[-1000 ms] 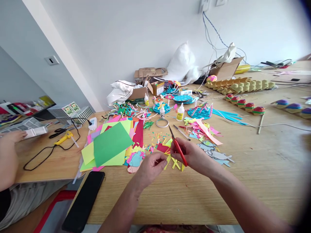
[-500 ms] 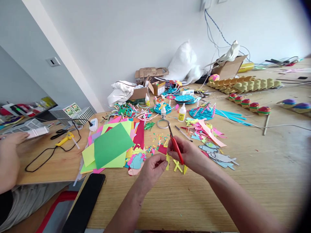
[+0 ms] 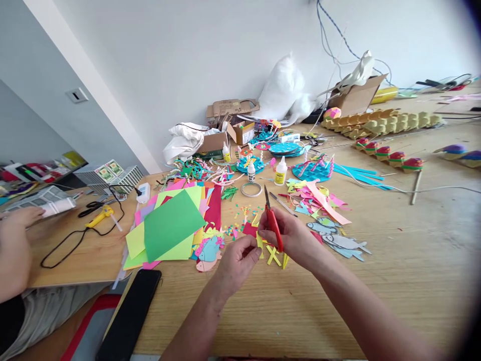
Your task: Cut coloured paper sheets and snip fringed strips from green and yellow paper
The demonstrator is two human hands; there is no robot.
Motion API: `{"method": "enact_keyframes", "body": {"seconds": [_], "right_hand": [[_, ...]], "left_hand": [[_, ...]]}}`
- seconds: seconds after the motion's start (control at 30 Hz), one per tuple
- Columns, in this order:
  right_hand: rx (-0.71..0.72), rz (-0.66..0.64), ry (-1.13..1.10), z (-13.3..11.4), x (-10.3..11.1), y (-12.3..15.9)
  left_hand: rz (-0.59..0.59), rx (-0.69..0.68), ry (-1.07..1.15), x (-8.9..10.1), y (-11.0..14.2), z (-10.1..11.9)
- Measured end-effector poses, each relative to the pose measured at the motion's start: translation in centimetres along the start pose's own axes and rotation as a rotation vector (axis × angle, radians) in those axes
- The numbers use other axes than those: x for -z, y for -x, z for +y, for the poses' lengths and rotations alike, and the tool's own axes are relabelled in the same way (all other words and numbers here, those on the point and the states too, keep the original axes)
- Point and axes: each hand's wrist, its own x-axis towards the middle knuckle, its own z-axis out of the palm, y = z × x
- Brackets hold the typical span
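Note:
My left hand [image 3: 240, 260] pinches a small yellow paper strip [image 3: 260, 244] between thumb and fingertips. In my right hand [image 3: 295, 233] are red-handled scissors [image 3: 274, 229], blades pointing up and away from the strip. The right fingertips come close to the strip's upper end; whether they grip it too, I cannot tell. Just below the scissors lies a yellow paper X [image 3: 273, 255]. A dark red paper piece [image 3: 249, 229] and tiny colourful scraps [image 3: 240, 215] lie beyond my hands.
Coloured sheets [image 3: 175, 225] and a black phone [image 3: 131, 313] are at left. Paper fish [image 3: 343, 242] lie right of my hand. Behind stand a glue bottle [image 3: 280, 172] and a tape ring [image 3: 251, 189]. At far left, another person's hand [image 3: 24, 215] is near a yellow glue gun [image 3: 99, 215].
The scissors have tilted slightly more upright in my right hand. My left hand keeps its pinch on the yellow strip. The whole view has shifted a little.

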Motion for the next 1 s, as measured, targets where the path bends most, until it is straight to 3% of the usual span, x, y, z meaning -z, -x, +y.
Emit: {"method": "enact_keyframes", "body": {"seconds": [0.27,0.43,0.67,1.0], "right_hand": [[0.021,0.011,-0.004,-0.4,0.1,-0.7],[0.011,0.095,0.188,-0.3,0.3,1.1],[-0.072,-0.064,0.408,1.8,-1.3,5.4],[-0.079,-0.06,0.597,2.2,-1.6,5.8]], "left_hand": [[0.0,-0.034,-0.051,0.2,0.3,0.5],[0.075,-0.032,0.087,0.2,0.3,1.3],[0.239,-0.09,0.235,-0.2,-0.4,1.9],[0.25,-0.1,0.299,-1.1,-0.6,1.1]]}}
